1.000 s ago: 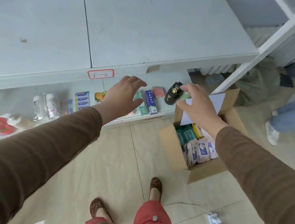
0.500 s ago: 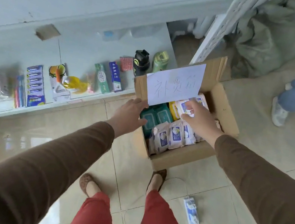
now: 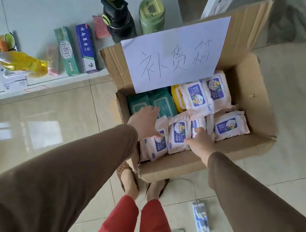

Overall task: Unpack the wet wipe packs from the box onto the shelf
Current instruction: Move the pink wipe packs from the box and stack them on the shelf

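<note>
The left hand lies flat, fingers straight, on the nearest pink baby wipe pack at the near left corner of the cardboard box, fingertips reaching the green packs. The right hand rests on the pink packs just beside it, fingers bent over the next pack; whether it grips the pack cannot be told. Both arms wear brown sleeves.

Half a second ago the left hand was outside the box at its left wall and the right hand was farther back among the packs; now both have come to the near row, and the camera looks more steeply down.

Inside the box are about seven pink packs labelled BABY WIPES, two green packs and one yellow pack; some pink ones overlap, so the count is unsure. A white paper sign with handwritten characters hangs over the far flap.

The low white shelf to the left holds two toothpaste boxes, a black bottle and a green bottle. None of the wipe packs is on it. A white power strip lies on the tiled floor.
</note>
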A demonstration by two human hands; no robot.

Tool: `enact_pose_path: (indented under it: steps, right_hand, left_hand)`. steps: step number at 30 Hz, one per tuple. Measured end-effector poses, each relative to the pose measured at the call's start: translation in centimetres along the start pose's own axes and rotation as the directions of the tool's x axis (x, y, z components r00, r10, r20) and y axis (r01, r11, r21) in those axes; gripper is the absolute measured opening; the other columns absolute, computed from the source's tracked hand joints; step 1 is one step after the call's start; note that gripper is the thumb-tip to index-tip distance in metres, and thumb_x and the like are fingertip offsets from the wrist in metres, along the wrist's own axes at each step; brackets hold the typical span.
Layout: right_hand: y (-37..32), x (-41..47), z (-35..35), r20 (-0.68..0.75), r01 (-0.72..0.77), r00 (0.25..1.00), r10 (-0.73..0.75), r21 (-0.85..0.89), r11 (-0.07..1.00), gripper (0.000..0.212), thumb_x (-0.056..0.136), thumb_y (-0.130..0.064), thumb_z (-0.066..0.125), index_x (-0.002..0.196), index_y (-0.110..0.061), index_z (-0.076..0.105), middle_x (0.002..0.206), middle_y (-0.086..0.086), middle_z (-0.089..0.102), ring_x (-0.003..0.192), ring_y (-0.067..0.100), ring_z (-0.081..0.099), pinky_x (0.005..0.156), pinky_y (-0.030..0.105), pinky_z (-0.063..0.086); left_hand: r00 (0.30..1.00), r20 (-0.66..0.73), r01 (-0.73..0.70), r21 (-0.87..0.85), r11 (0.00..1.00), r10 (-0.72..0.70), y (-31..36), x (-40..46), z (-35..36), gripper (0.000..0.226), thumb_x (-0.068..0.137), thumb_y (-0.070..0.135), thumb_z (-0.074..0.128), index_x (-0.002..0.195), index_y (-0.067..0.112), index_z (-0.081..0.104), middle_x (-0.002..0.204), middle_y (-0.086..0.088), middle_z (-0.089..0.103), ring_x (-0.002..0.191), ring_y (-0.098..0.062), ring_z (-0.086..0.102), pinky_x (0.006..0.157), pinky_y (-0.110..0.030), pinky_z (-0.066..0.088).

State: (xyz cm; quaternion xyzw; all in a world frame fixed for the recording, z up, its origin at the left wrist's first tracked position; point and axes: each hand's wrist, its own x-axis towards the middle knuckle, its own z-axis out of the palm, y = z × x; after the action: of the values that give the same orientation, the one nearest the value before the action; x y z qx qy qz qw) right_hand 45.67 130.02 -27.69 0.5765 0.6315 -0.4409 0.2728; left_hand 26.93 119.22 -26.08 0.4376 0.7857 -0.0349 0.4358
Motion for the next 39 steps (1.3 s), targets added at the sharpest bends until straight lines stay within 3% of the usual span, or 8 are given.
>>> enact_pose_path:
  steps: [5,10,13,18,22,31,34,39]
  right_hand:
    - [1.5,4.4,4.0,0.030,-0.158,0.987,0.155,0.102,0.982,0.071,0.085,-0.022,0.073,0.144,-0.011,0.034,0.139,0.010,0.053,0.122,0.028,0.055,0.086,0.031,0.047]
    - [1.8,6.0,6.4,-0.098,-0.158,0.982,0.161,0.041,0.987,0.081,0.063,-0.049,0.084,0.126,-0.014,0.047,0.120,0.008,0.063,0.112,0.029,0.061,0.092,0.041,0.052]
    - [1.9,6.4,6.6,-0.102,-0.118,0.988,0.114,-0.040,0.992,0.066,0.060,-0.058,0.078,0.110,-0.019,0.062,0.109,0.003,0.069,0.104,0.027,0.064,0.088,0.037,0.053]
    - [1.9,5.3,6.3,-0.012,0.020,1.000,-0.019,0.034,0.999,0.035,0.080,-0.030,0.074,0.103,-0.007,0.060,0.097,0.007,0.066,0.083,0.023,0.062,0.070,0.029,0.048]
    - [1.9,1.9,5.3,-0.044,0.112,0.993,-0.107,0.153,0.982,0.037,0.088,-0.027,0.067,0.118,-0.012,0.051,0.107,0.003,0.061,0.096,0.023,0.064,0.076,0.035,0.053]
    - [-6.0,-13.0,-1.6,-0.031,0.326,0.939,-0.342,0.393,0.860,0.029,0.087,-0.030,0.067,0.107,-0.024,0.046,0.099,-0.005,0.059,0.098,0.020,0.063,0.083,0.045,0.057]
    - [-12.0,-20.6,-2.8,-0.043,0.490,0.860,-0.509,0.351,0.798,0.021,0.089,-0.029,0.067,0.101,-0.030,0.050,0.094,-0.003,0.065,0.090,0.025,0.066,0.080,0.057,0.057]
    - [-24.2,-33.7,-2.8,-0.123,0.704,0.683,-0.720,0.372,0.605,0.032,0.088,-0.014,0.073,0.114,-0.021,0.056,0.105,-0.002,0.070,0.096,0.018,0.070,0.079,0.037,0.057]
  left_hand:
    - [0.993,0.100,0.059,-0.038,0.997,-0.055,0.4,4.9,3.2,0.107,0.066,0.042,0.087,0.150,0.015,0.026,0.136,-0.012,0.052,0.123,-0.032,0.051,0.097,-0.048,0.049]
    - [0.991,0.073,0.107,0.095,0.990,-0.114,0.3,6.3,4.9,0.103,0.071,0.033,0.084,0.149,0.017,0.018,0.091,-0.007,0.066,0.081,-0.028,0.064,0.061,-0.036,0.050]
    - [0.971,0.144,0.162,0.179,0.971,-0.188,-0.1,6.0,4.6,0.078,0.071,0.047,0.081,0.134,0.017,0.046,0.104,-0.003,0.066,0.097,-0.026,0.063,0.072,-0.035,0.048]
    - [0.950,0.210,0.214,0.092,0.972,-0.229,-0.6,4.4,4.3,0.054,0.075,0.044,0.080,0.118,0.015,0.063,0.098,-0.001,0.062,0.091,-0.022,0.060,0.075,-0.034,0.052]
    - [0.978,0.130,0.162,0.031,0.986,-0.165,-0.9,0.6,3.4,0.057,0.082,0.038,0.074,0.130,0.014,0.056,0.116,-0.008,0.063,0.108,-0.027,0.061,0.084,-0.037,0.053]
    - [0.937,-0.152,0.197,-0.512,0.836,-0.314,-4.5,-16.4,-8.6,0.035,0.072,0.017,0.075,0.104,0.024,0.063,0.088,-0.002,0.069,0.081,-0.026,0.067,0.062,-0.037,0.058]
    - [0.921,-0.218,0.098,-0.673,0.734,-0.323,-7.0,-23.9,-14.7,0.047,0.073,0.003,0.074,0.113,0.026,0.065,0.090,0.003,0.069,0.081,-0.019,0.066,0.058,-0.024,0.051]
    - [0.836,-0.407,-0.029,-0.703,0.711,-0.368,-14.3,-37.2,-23.6,0.029,0.067,0.018,0.080,0.092,0.031,0.073,0.086,0.001,0.074,0.081,-0.020,0.068,0.071,-0.035,0.054]
